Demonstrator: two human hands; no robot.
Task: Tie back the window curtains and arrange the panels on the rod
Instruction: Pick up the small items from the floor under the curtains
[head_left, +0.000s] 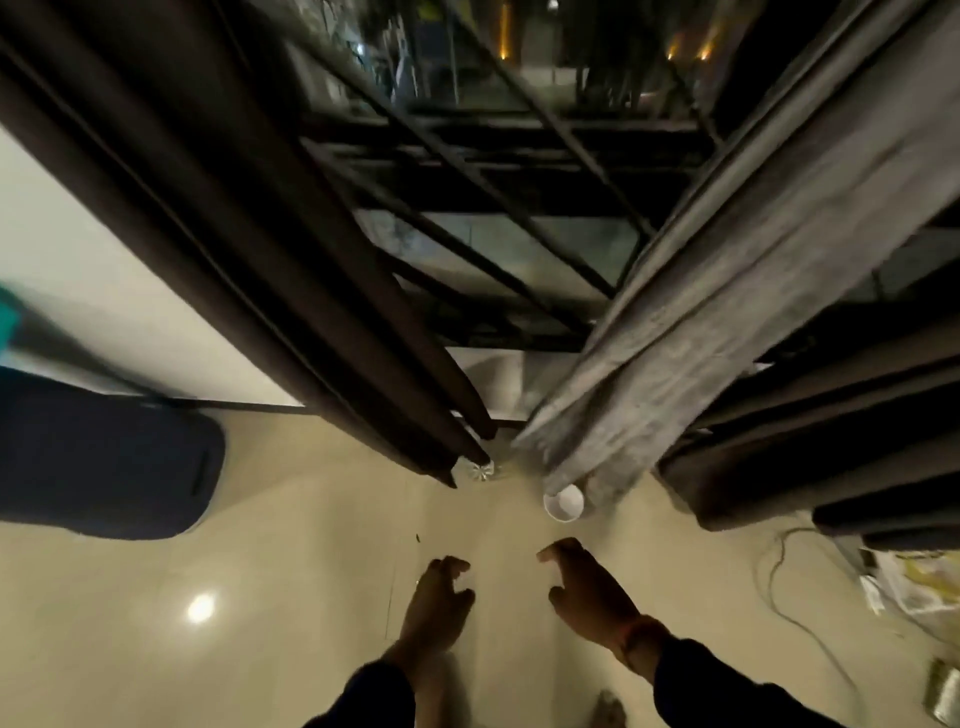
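Observation:
A dark brown curtain panel (249, 249) hangs on the left of the window, its hem just above the floor. A grey curtain panel (691, 322) hangs on the right, with more dark folds (831, 441) beside it. Between them the barred window (498, 208) shows night outside. My left hand (439, 605) and my right hand (589, 592) are stretched forward low in the view, fingers loosely curled, holding nothing, short of both curtains. The rod is out of view.
A small white bowl (563, 501) sits on the tiled floor (291, 597) at the grey panel's hem. A dark cushioned object (104, 457) lies at the left. A cable (784, 577), papers (914, 582) and a tin (945, 696) lie at the right.

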